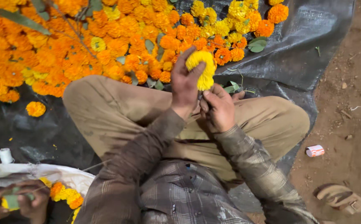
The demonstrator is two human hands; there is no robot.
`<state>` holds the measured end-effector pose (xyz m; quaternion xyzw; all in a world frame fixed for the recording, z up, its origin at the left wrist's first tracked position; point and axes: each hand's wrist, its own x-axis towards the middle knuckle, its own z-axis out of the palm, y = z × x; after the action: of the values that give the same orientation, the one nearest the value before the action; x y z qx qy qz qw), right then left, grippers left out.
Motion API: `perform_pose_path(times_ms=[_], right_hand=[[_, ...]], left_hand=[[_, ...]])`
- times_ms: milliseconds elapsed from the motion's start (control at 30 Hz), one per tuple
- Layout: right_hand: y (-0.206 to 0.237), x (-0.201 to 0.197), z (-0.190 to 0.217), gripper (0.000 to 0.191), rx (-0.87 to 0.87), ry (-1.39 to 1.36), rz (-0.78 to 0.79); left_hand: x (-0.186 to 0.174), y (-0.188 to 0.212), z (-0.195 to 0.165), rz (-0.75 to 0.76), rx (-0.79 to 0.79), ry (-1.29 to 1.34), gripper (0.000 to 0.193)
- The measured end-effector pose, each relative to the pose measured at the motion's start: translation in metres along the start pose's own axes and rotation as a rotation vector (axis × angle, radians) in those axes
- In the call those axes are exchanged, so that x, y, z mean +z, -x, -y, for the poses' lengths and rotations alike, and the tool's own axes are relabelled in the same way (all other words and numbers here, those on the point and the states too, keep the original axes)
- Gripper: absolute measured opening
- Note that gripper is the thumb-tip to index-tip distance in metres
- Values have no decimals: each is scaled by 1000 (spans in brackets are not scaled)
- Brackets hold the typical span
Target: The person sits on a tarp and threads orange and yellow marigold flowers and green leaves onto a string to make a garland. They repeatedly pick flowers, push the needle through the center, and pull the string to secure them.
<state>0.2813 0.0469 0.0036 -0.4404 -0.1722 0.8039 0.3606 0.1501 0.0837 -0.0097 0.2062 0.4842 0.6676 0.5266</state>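
My left hand (pixel 183 85) is raised over my crossed legs and grips a yellow marigold (pixel 202 68) between thumb and fingers. Just below it, my right hand (pixel 218 108) is closed, its fingertips pinched at the underside of the flower; what it pinches is too small to tell. A big heap of orange and yellow marigolds (pixel 85 45) lies on the black plastic sheet (pixel 305 45) right beyond my knees.
Another person's hands (pixel 16 203) at the bottom left hold a strung garland of marigolds (pixel 66 194) over a white sack. A white thread spool (pixel 5 155) lies nearby. Bare dirt, a small crumpled packet (pixel 315 150) and a sandal (pixel 341 198) are on the right.
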Motion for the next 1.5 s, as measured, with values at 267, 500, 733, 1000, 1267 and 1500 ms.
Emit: perform_pose_path(times_ms=[267,500,733,1000,1267,1500], right_hand=[[-23,0,14,18,-155,-150,-129],[-27,3,19,18,-177,-146,-197],[-18,-2,11,15,-123,26,-87],[-19,-4,1,16,-68,328,110],[-15,-8,0,14,-100,338,105],[-13,-7,4,14,-74,282,116]], left_hand=[[2,-151,34,138,-161,-316,40],[18,-213,63,339,318,-1405,35],[-35,-164,-8,208,-248,52,24],[-54,-105,-55,139,-95,480,15],[-42,-86,-56,136,-41,529,15],[-35,-83,-62,77,-68,536,14]])
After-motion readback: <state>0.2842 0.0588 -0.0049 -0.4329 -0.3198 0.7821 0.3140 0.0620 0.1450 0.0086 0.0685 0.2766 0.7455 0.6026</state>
